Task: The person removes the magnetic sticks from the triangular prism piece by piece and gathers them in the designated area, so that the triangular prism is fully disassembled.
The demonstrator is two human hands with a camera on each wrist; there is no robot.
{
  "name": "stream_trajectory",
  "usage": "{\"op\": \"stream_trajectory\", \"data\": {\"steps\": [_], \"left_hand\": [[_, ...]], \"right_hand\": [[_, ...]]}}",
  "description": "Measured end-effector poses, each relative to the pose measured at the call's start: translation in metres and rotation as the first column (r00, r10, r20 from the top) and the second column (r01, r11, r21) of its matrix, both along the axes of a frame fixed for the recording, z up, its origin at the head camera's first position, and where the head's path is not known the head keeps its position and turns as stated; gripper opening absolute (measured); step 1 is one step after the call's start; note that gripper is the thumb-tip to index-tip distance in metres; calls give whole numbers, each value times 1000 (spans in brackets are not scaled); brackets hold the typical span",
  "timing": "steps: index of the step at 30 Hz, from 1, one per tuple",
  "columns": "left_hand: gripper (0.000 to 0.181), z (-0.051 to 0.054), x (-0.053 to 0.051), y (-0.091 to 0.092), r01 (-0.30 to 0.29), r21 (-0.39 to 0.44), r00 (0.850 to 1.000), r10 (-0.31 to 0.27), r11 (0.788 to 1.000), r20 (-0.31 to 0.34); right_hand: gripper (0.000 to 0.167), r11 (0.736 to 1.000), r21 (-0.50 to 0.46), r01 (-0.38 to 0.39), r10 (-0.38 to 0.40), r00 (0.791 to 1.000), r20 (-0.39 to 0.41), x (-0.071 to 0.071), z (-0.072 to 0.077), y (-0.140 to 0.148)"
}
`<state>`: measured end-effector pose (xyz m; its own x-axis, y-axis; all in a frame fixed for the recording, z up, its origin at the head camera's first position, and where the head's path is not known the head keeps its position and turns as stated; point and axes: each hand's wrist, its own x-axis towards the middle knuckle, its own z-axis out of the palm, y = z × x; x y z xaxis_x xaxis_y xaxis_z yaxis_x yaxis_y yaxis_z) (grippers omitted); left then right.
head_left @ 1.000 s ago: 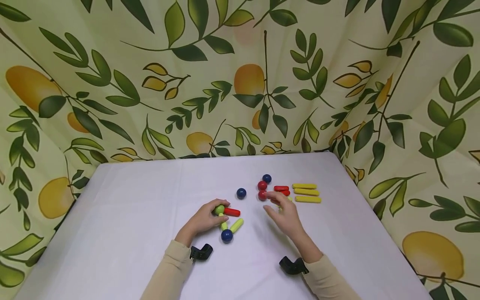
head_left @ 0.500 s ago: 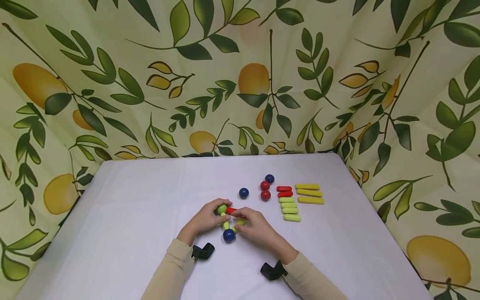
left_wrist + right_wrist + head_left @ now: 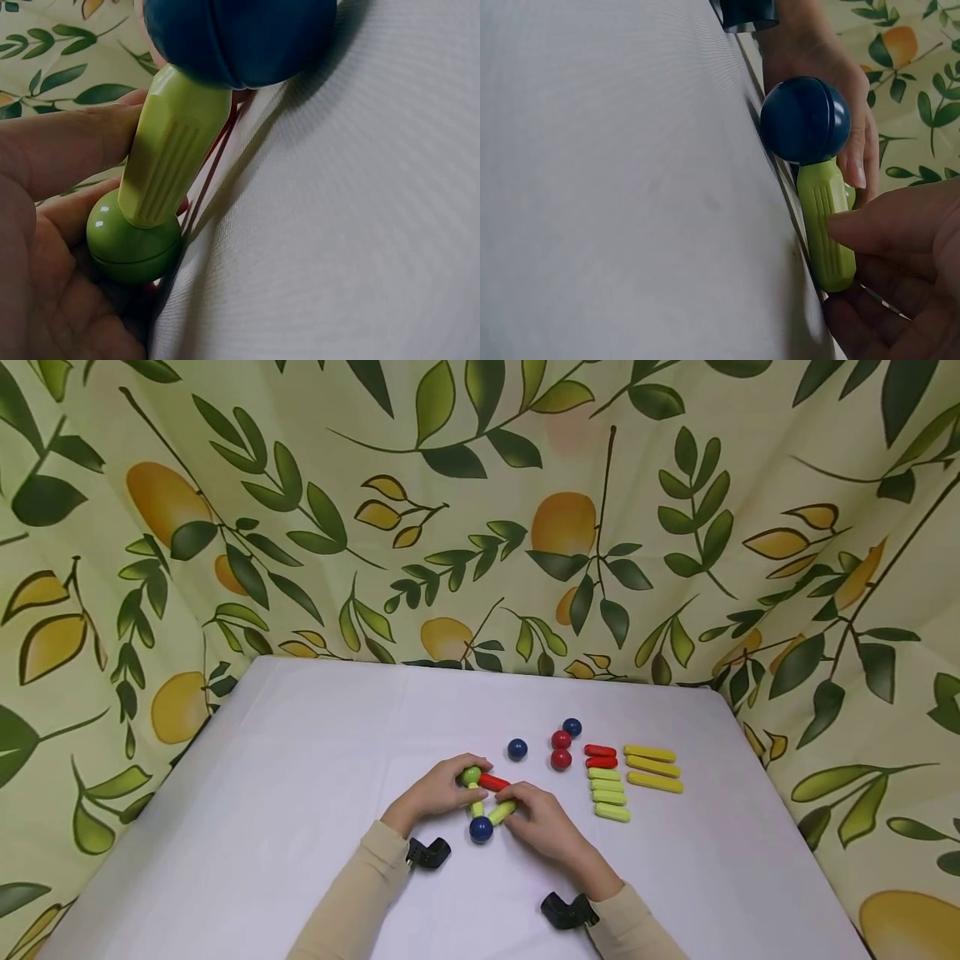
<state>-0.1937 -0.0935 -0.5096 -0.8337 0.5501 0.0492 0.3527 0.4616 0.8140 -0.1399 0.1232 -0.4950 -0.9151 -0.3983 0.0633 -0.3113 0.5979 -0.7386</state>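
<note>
A small joined frame of toy balls and sticks lies on the white table. Its green ball (image 3: 471, 776) carries a red stick (image 3: 494, 782) and a light-green stick (image 3: 172, 150), which runs to a blue ball (image 3: 482, 830). A second light-green stick (image 3: 829, 232) sticks out of that blue ball. My left hand (image 3: 435, 793) grips the frame around the green ball, thumb along the first light-green stick. With thumb and fingers, my right hand (image 3: 551, 827) pinches the second light-green stick, close to the red stick's free end. Whether those two sticks touch is hidden by the fingers.
Behind the hands lie a loose blue ball (image 3: 517, 749), two red balls (image 3: 561, 750) and another blue ball (image 3: 572, 727). To the right are red sticks (image 3: 601, 757), several light-green sticks (image 3: 608, 797) and yellow sticks (image 3: 654, 768). A leaf-patterned curtain (image 3: 480, 527) stands behind the table.
My right hand has moved left from beside the loose red balls to the frame and now pinches its light-green stick. The left hand keeps its grip. The head view has shifted a little.
</note>
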Motion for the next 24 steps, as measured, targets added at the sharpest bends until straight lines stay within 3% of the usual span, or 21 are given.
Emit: {"op": "stream_trajectory", "data": {"steps": [24], "left_hand": [[43,-1,-2,1,-1,-22,1000,1,1000,11]], "right_hand": [[23,999,-34,16,-16,1000,-16,-3,-5,6]]}}
